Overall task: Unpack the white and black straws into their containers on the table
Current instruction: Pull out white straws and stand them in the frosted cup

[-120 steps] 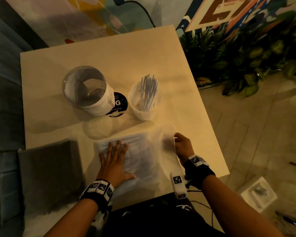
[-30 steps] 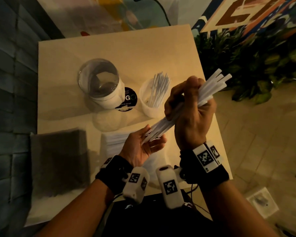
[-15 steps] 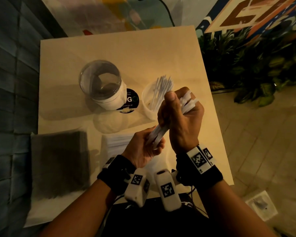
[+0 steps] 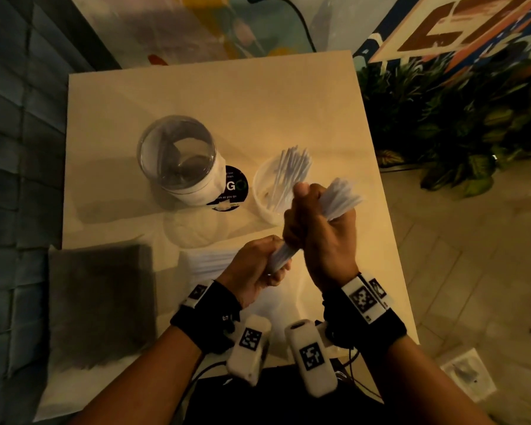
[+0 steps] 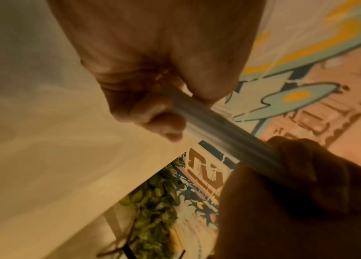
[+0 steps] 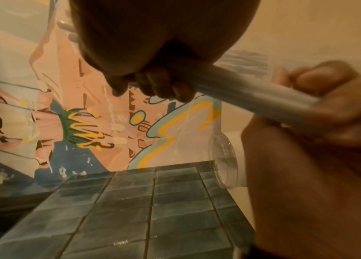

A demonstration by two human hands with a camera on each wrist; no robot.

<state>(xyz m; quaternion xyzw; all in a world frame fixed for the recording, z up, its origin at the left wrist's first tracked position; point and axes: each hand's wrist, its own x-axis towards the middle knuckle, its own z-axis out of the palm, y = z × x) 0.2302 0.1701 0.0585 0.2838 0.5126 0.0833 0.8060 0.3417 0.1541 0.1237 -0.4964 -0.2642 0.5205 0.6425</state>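
Item: dark pack [image 4: 98,305], laid at the table's [image 4: 227,93] near-left corner, well left of the grip. Clear-domed container [image 4: 178,157], set beyond and left of the grip. White cup [image 4: 270,191], partly filled with white straws, stood just beyond the grip, near the right table edge; bare tabletop is seen behind both. Bundle of white straws [image 4: 341,199], held above the table, blurred. Its lower end is enclosed by the curled left hand [image 4: 255,274]; its upper part is wrapped by the right hand [image 4: 322,237], the tips fanned out past the fist.
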